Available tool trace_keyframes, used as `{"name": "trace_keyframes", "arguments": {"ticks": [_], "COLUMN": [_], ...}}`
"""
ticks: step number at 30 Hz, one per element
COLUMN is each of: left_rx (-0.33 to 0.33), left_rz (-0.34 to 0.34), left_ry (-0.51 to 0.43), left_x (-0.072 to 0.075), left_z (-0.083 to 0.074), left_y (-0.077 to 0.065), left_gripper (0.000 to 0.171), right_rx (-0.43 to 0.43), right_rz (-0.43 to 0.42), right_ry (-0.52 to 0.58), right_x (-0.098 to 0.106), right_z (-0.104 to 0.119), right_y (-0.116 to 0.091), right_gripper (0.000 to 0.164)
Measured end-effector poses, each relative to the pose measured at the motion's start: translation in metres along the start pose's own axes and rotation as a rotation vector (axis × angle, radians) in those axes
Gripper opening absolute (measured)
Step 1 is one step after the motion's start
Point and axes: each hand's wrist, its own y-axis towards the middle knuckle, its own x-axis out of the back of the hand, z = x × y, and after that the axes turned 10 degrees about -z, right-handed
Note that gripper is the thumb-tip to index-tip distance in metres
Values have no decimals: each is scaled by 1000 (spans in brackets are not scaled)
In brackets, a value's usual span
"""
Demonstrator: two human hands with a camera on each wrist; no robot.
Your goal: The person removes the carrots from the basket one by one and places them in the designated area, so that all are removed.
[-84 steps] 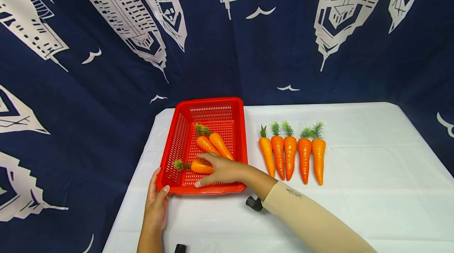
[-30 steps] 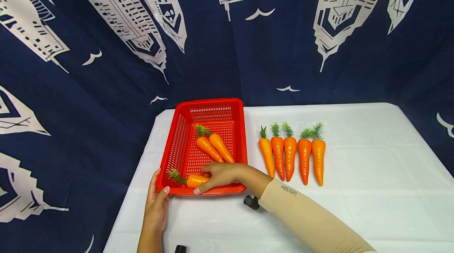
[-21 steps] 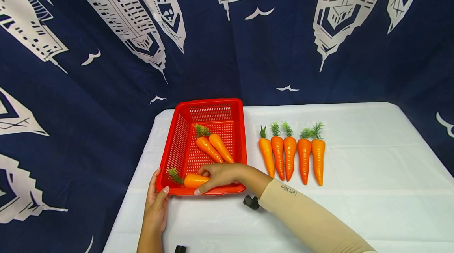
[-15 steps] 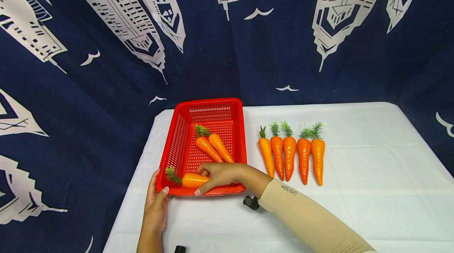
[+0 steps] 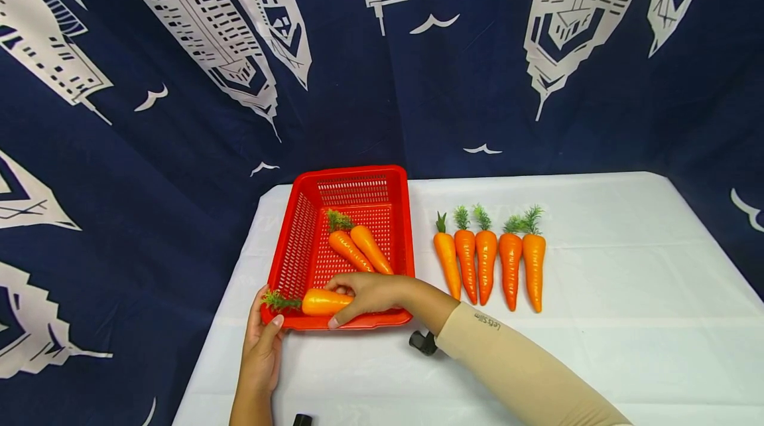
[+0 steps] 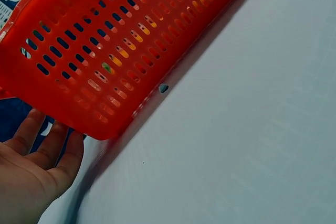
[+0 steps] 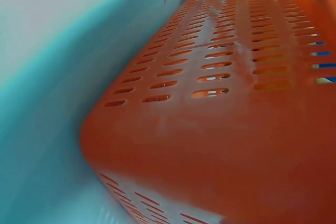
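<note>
My left hand (image 5: pixel 262 350) grips the near left corner of a red plastic basket (image 5: pixel 408 227), its thumb on the outer side below the rim. In the left wrist view that hand's fingers (image 6: pixel 68 158) touch the basket's underside edge. Inside the basket, my right hand (image 5: pixel 367 296) holds an orange carrot (image 5: pixel 319 302) lying crosswise along the near wall. The carrot's leafy green top overlaps the left corner's rim near my left hand; its tip is hidden under my right hand. Two more carrots (image 5: pixel 371 250) lie side by side farther back in the basket.
Several carrots (image 5: pixel 486 267) lie in a row on the white tablecloth (image 5: pixel 627 267) right of the basket, tops pointing away. A black object (image 5: pixel 422 342) sits under the right forearm, another black piece (image 5: pixel 302 420) at the front edge. A dark blue printed curtain (image 5: pixel 358 114) hangs behind.
My right hand has brought the carrot from mid-basket to the near wall, then slid it left until its green top reaches the corner rim. My left hand has stayed at the basket corner.
</note>
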Motion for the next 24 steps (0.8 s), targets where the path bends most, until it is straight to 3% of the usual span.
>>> {"name": "trace_keyframes", "arguments": {"ticks": [9,24], "left_rx": [-1,3], "left_rz": [0,-5], "left_ry": [7,24], "left_x": [0,0], "left_z": [0,0], "left_y": [0,-2], "left_gripper": [62,66], "right_rx": [39,82], "right_rz": [-20,-70], "right_ry": [-7,131], "right_x": [1,2], "right_z": [-1,-4], "right_y": [1,1], "right_gripper": [45,39]}}
